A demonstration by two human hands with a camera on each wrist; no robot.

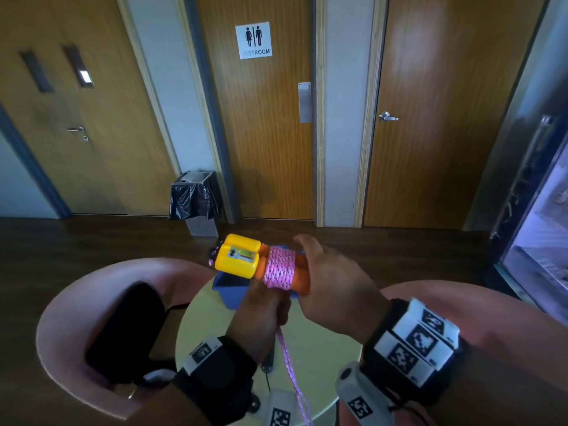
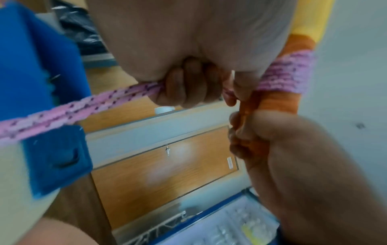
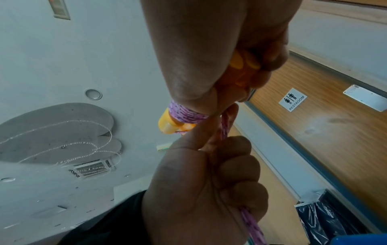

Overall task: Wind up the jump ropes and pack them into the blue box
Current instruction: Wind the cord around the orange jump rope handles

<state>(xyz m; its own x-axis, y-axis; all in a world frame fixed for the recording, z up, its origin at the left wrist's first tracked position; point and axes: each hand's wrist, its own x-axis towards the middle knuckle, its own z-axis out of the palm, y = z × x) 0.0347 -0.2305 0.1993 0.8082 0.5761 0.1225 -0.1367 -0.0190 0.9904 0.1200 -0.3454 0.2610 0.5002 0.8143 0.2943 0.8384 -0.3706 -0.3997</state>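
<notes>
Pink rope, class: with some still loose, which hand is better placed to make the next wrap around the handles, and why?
Left hand: it grips the loose pink rope just below the coil. The right hand holds the orange handles steady.

We wear black straps on both wrists, each carrying white blocks printed with black square markers; our left hand [image 1: 261,315] and right hand [image 1: 335,290] are bare.

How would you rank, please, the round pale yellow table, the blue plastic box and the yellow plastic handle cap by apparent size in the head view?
1. Round pale yellow table, clearly largest.
2. Blue plastic box and yellow plastic handle cap: these look alike. The cap is held nearer the camera and hands hide part of the box, so I will not rank them.
</notes>
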